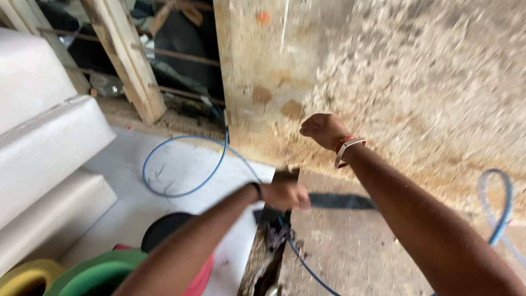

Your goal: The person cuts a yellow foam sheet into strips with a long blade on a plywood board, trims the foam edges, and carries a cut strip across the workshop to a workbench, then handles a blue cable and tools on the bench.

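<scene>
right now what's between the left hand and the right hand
In the head view, no object sits between the left hand and the right hand; only the rough wall base shows. The blue wire loops off to the left.

**Around my work spot**

To my left I see white foam blocks (44, 137) stacked by a white sheet (181, 164). Wooden posts (129, 60) lean behind it. A rough plaster wall (416, 71) faces me. Near my knees sit green (101, 271) and yellow rolls (27, 274).
</scene>
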